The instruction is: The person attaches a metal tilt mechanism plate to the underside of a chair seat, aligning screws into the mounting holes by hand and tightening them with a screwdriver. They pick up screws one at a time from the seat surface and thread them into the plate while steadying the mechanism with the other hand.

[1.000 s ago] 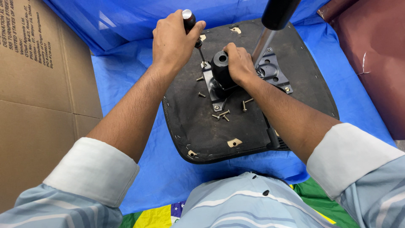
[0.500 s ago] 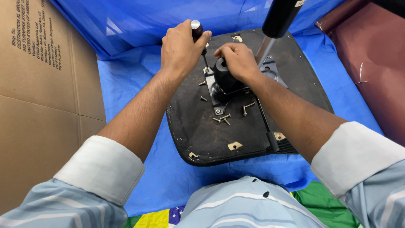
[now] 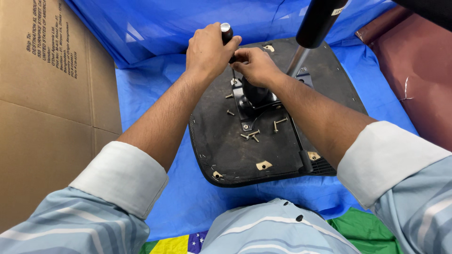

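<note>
Left hand [image 3: 207,49] gripping screwdriver [image 3: 227,35], right hand [image 3: 254,66] pinching its shaft over mounting plate [image 3: 249,101]; loose screws [image 3: 252,135] lying unfitted mid-seat base [image 3: 226,155].

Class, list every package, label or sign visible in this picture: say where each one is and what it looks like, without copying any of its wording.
Cardboard box: left edge, large, brown, flat-sided, with a block of black printed text near its top.
Small label: on the black cylinder at top right, pale with dark print, only partly in view.
No screens or signs.
</note>
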